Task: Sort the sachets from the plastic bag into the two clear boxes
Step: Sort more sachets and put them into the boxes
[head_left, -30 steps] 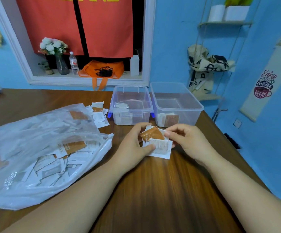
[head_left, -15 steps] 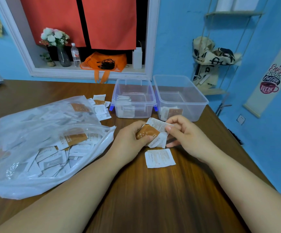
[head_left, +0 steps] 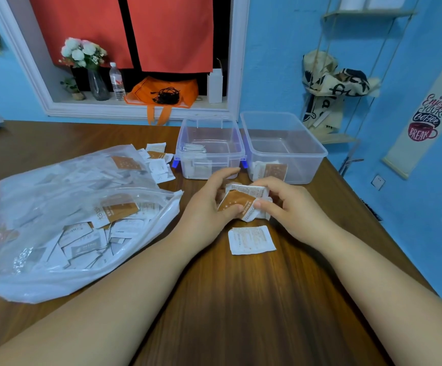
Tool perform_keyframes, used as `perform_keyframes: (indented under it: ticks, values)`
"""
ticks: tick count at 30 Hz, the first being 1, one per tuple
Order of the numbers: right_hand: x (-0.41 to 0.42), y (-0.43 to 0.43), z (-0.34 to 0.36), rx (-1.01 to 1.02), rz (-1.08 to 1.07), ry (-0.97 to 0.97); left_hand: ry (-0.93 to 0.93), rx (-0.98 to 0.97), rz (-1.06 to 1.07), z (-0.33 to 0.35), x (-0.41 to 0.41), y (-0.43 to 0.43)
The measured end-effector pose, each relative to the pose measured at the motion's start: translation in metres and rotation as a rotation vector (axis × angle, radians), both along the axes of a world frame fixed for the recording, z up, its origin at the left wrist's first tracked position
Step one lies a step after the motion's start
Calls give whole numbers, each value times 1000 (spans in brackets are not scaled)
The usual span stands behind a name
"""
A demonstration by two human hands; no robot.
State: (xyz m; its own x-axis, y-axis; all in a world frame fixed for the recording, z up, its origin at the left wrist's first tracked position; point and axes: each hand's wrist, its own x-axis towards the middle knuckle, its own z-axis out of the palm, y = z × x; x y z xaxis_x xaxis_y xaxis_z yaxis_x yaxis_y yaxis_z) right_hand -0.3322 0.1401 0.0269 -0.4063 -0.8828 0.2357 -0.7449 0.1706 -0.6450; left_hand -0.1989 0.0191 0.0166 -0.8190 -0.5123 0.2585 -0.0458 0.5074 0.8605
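Observation:
My left hand (head_left: 204,210) and my right hand (head_left: 291,207) both grip a small bunch of sachets (head_left: 243,200), brown and white, just above the table in front of the two clear boxes. One white sachet (head_left: 251,239) lies flat on the wood right below them. The left clear box (head_left: 209,128) holds a few white sachets; the right clear box (head_left: 307,151) holds a brown-faced one at its near left corner. The plastic bag (head_left: 64,207), open toward my hands, lies at the left with several sachets inside.
A few loose sachets (head_left: 159,161) lie between the bag and the left box. The wooden table (head_left: 241,299) ends at the right, beyond the right box. A window ledge behind carries a flower vase (head_left: 97,83), a water bottle (head_left: 116,81) and an orange bag (head_left: 164,92).
A white sachet dropped from the bunch onto the table. My hands lifted the remaining sachets slightly and moved closer to the boxes.

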Motion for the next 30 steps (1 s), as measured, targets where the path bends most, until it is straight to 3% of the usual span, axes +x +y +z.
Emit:
perform_keyframes:
  ticks: [8, 12, 17, 23, 26, 30]
  values:
    - [-1, 3, -2, 199, 64, 43, -168, -132, -56, -5, -3, 0]
    - [0, 0, -2, 169, 57, -32, -247, -145, -47, -6, -8, 1]
    - [-5, 5, 10, 67, -158, -13, -220, -104, 82, -4, -10, -6]
    - [3, 11, 7, 495, 25, 136, -269, -102, 131, -6, -10, -11]
    - [8, 6, 6, 469, 60, 136, -269, -105, 85, -6, -9, -10]
    - [6, 6, 5, 266, 7, 64, -232, -78, 36, -6, -6, -8]
